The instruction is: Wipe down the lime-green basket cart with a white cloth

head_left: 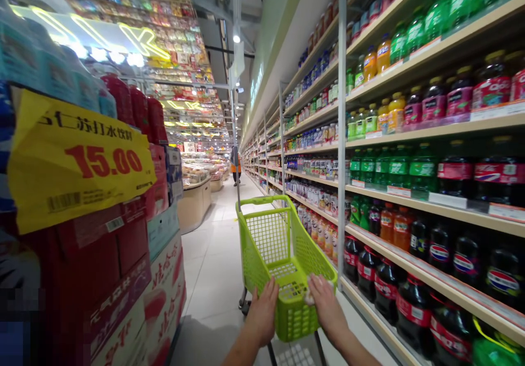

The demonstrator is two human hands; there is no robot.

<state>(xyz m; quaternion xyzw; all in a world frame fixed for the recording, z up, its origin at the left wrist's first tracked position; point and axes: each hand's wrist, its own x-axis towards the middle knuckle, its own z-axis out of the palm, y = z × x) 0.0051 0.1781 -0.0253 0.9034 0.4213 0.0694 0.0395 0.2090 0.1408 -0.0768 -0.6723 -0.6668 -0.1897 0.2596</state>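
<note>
A lime-green plastic shopping cart (308,234) stands in the aisle in front of me, its upper basket showing nothing inside. My left hand (264,311) is closed on the basket's near left corner, fingers together and pointing forward. At the near right rim, my right hand (325,302) lies over the edge with bent fingers. A crumpled white piece, like a tissue (308,298), shows under those fingers, between hand and rim. Both palms are hidden.
Shelves of soda bottles (463,256) line the right side, close to the cart. Stacked drink cartons (159,300) with a yellow price sign (82,161) crowd the left. Tiled floor (211,245) runs ahead past a display counter (194,202) toward a distant person (235,166).
</note>
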